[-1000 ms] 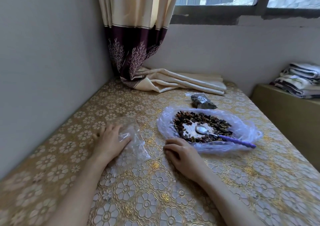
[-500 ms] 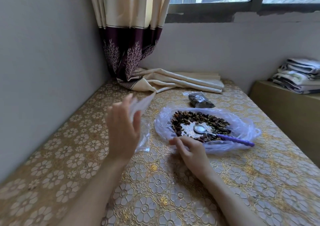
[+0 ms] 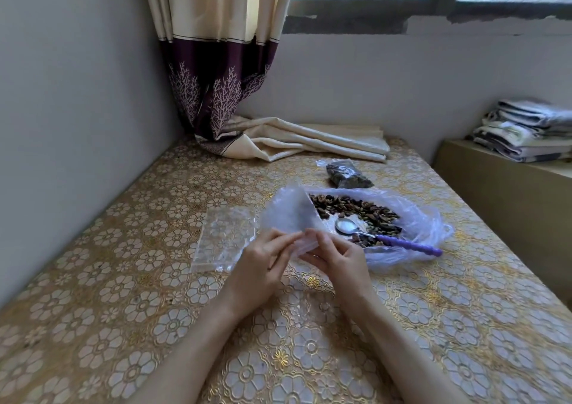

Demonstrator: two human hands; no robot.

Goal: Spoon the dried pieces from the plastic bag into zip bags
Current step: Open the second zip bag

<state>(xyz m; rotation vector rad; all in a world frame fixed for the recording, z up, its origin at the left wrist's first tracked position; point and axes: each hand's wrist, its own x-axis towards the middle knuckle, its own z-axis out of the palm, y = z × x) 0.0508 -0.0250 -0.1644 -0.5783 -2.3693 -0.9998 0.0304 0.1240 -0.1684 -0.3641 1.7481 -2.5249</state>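
Observation:
An empty clear zip bag (image 3: 289,214) is held up above the table, tilted, between both hands. My left hand (image 3: 263,262) pinches its near edge from the left and my right hand (image 3: 335,256) pinches it from the right. Behind it a thin plastic bag (image 3: 414,221) lies spread open with dark dried pieces (image 3: 356,210) in a ring. A spoon (image 3: 346,226) with a purple handle (image 3: 408,245) rests among them, bowl up. More clear zip bags (image 3: 224,238) lie flat to the left. A filled zip bag (image 3: 346,174) lies further back.
The table has a gold flowered cover (image 3: 139,295) and sits against a grey wall on the left. A cream and purple curtain (image 3: 223,72) drapes onto the far end. On the right stands a lower cabinet (image 3: 507,193) with folded cloths (image 3: 526,131).
My left hand lifted one zip bag off the stack and carried it right. My right hand rose from the table and took hold of the same bag's edge.

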